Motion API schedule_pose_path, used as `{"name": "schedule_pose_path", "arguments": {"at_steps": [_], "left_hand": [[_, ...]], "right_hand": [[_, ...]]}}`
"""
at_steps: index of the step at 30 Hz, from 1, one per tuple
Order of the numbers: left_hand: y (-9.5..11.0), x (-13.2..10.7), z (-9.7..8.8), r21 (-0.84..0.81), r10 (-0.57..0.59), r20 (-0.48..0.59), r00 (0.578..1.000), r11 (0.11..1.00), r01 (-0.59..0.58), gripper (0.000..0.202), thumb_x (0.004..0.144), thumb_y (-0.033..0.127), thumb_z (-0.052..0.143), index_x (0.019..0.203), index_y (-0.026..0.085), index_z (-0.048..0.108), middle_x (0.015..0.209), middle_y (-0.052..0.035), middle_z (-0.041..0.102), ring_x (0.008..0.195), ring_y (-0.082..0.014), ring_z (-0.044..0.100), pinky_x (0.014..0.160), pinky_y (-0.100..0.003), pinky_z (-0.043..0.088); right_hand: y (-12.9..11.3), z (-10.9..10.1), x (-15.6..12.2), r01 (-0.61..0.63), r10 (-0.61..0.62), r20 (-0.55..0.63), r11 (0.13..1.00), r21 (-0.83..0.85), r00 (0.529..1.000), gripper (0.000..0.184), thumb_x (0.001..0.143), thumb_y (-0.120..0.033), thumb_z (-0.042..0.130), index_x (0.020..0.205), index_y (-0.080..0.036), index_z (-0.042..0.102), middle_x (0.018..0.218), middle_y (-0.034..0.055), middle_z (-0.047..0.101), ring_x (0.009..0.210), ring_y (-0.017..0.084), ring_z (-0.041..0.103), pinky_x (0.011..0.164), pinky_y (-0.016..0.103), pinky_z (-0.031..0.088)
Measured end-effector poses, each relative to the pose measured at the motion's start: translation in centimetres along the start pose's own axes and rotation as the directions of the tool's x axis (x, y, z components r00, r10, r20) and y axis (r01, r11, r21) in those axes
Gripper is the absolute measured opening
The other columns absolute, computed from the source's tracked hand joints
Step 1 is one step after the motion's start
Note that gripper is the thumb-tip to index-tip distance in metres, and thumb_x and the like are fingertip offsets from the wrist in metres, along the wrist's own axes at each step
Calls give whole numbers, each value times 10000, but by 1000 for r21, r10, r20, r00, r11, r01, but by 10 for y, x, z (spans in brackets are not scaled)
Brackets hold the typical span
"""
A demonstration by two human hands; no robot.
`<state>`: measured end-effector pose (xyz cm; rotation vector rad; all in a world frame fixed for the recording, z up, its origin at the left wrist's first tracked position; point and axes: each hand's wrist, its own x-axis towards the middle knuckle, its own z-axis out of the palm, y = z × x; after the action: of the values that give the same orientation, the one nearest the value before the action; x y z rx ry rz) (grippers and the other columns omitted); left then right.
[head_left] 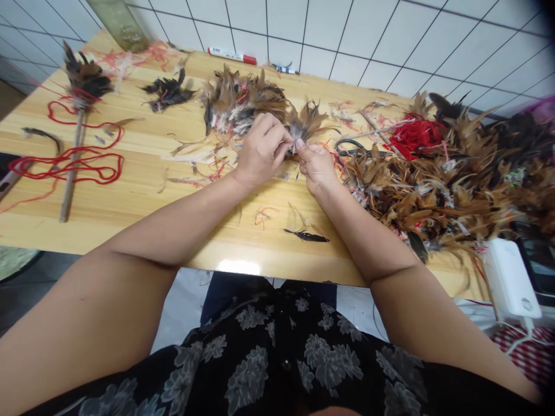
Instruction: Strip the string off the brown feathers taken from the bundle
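Note:
My right hand [319, 166] pinches the base of a small bunch of brown feathers [309, 122], its tips fanning up and away from me. Close beside it my left hand [264, 145] is closed, with thumb and fingertips pressed together at the quill end of that bunch. What lies between those left fingertips is too small to make out. Just beyond my left hand is a larger pile of brown feather bunches [243, 101]. Loose feathers and red thread scraps [217, 173] lie around both hands.
A stick with dark feathers tied on top [78, 144] and looped red cord [104, 170] lie at left. Scissors handles [349, 146], a red thread bundle [417, 137] and a big feather heap [416, 190] are at right. A white power bank [511, 280] sits by the front edge; a marker [232, 55] lies by the wall.

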<state>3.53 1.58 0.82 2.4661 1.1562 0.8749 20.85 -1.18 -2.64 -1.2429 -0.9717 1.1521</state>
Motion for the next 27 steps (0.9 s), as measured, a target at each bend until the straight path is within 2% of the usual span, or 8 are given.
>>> {"name": "schedule_pose_path", "arguments": {"at_steps": [3, 10, 12, 14, 16, 18, 22, 27], "left_hand": [[-1, 2, 2, -42, -25, 34, 999, 999, 27, 223, 1180, 491, 641, 1161, 309, 768, 1320, -164, 753, 1450, -427, 630, 1247, -606, 513], [-1, 2, 2, -97, 109, 19, 994, 990, -106, 191, 1115, 298, 603, 1097, 258, 789, 1314, -162, 790, 1333, -369, 722, 1218, -554, 556], [-2, 2, 2, -179, 53, -6, 999, 982, -53, 139, 1091, 300, 656, 1097, 250, 786, 1303, -148, 794, 1286, -354, 739, 1167, -522, 583], [-6, 5, 4, -284, -55, -5, 998, 958, 51, 100, 1067, 332, 734, 1067, 240, 774, 1219, -124, 800, 1211, -340, 751, 1099, -490, 606], [-12, 9, 7, -388, -140, 55, 989, 909, 150, 141, 1051, 357, 777, 1002, 227, 751, 1056, -92, 790, 1106, -318, 753, 1018, -459, 619], [-20, 12, 11, -484, -173, 139, 975, 847, 219, 183, 1042, 355, 793, 938, 216, 732, 922, -68, 755, 998, -291, 748, 941, -432, 618], [-32, 13, 14, -640, -194, 234, 953, 707, 301, 315, 981, 417, 913, 864, 211, 706, 847, -53, 717, 904, -261, 749, 878, -419, 611], [-39, 12, 9, -789, -77, 368, 926, 501, 355, 613, 707, 655, 1130, 810, 223, 708, 843, -35, 748, 810, -217, 701, 851, -424, 621]], "right_hand": [[0, 1, 1, -21, 21, -1, 999, 34, 1000, 814, 815, -919, 918, 760, -295, 397, 584, -112, 275, 578, 91, 266, 514, 281, 226], [-2, -1, 2, -41, 40, 18, 998, 56, 999, 757, 866, -810, 961, 769, -282, 428, 603, -120, 268, 560, 76, 287, 510, 264, 259], [-3, 0, 0, -28, 27, 17, 999, 45, 999, 758, 846, -805, 978, 758, -275, 442, 601, -116, 294, 565, 73, 314, 520, 256, 277], [-4, 3, -3, -5, 4, 23, 1000, 28, 1000, 746, 819, -808, 993, 745, -265, 488, 599, -101, 345, 593, 85, 390, 547, 252, 325], [-3, 5, -5, 26, -27, 34, 1000, 10, 999, 709, 810, -800, 1002, 740, -251, 559, 608, -77, 422, 652, 109, 491, 591, 257, 393], [-1, 6, -6, 53, -53, 49, 999, -8, 997, 669, 814, -776, 1010, 737, -237, 621, 633, -54, 504, 708, 126, 555, 640, 266, 446], [2, 4, -6, 63, -61, 106, 998, -21, 993, 620, 810, -705, 1042, 716, -222, 664, 691, -31, 624, 741, 123, 573, 704, 273, 480], [-1, 0, -6, 53, -43, 209, 998, -42, 977, 639, 759, -677, 1081, 655, -223, 644, 675, -25, 658, 719, 120, 562, 711, 274, 484]]}}
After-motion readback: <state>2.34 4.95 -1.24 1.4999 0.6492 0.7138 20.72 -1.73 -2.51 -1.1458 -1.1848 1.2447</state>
